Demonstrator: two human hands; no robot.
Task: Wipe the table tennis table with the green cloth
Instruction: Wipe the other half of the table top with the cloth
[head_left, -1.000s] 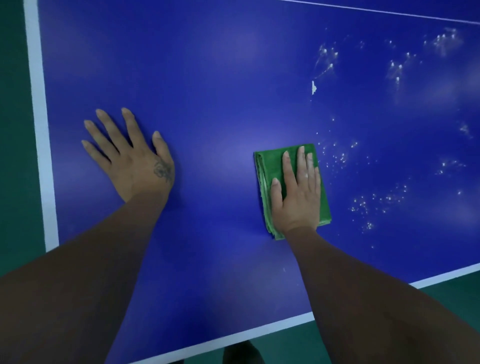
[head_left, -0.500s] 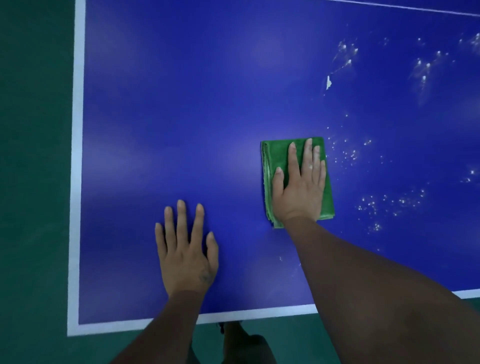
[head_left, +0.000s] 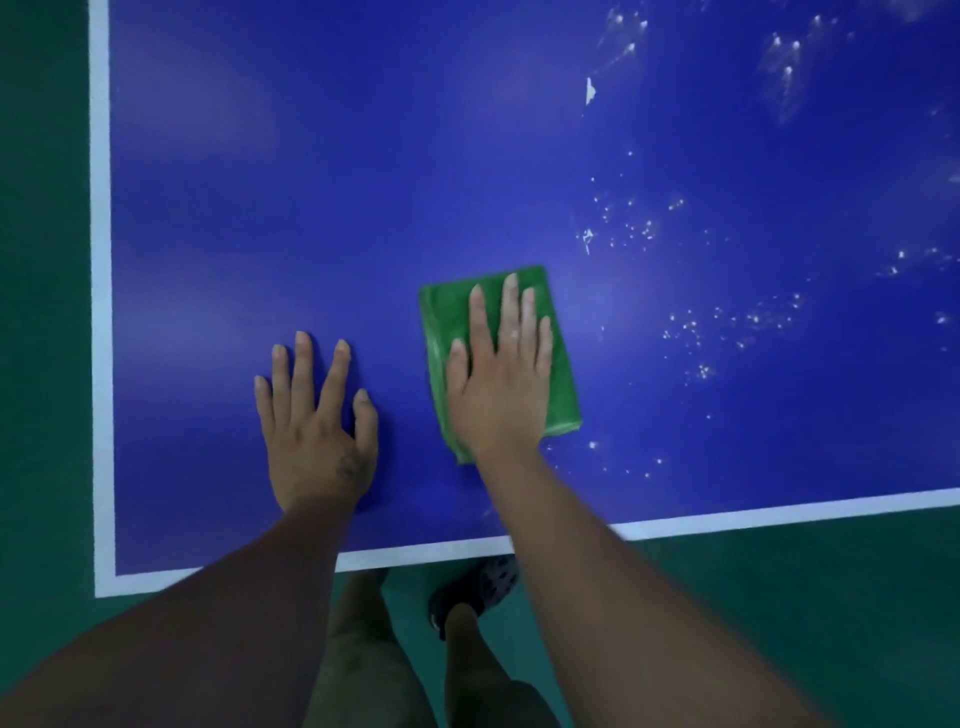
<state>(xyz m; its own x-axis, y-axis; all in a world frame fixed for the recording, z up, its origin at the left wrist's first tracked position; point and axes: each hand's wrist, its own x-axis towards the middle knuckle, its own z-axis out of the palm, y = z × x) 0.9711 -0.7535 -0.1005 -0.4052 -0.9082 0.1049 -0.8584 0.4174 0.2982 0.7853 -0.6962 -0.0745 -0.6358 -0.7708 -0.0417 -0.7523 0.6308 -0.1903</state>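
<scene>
- Worktop: blue table tennis table (head_left: 363, 182) w/ white edge lines; near-left corner in view, green floor (head_left: 41, 364) around it.
- Folded green cloth (head_left: 563, 395) lay flat on worktop, near the front edge, approx. mid-frame.
- Right hand (head_left: 501, 384) lay palm-down on the cloth, covering most of it; fingers (head_left: 511, 312) straight, four held close together, thumb slightly apart. Cloth pressed under the palm, not pinched.
- Left hand (head_left: 317, 431) lay flat on bare worktop just beside the cloth's left edge, not touching it; fingers spread, palm down. Small dark mark on back of hand near thumb base.
- White specks and droplets (head_left: 691, 332) scattered over worktop to the right of and beyond the cloth; a few specks just by its near-right corner. Area left of the cloth showed none.
- Small white chip or scrap (head_left: 590, 91) farther up the worktop; nature unclear.
- Below front edge: person's legs and one dark shoe (head_left: 478, 592) on the floor.
</scene>
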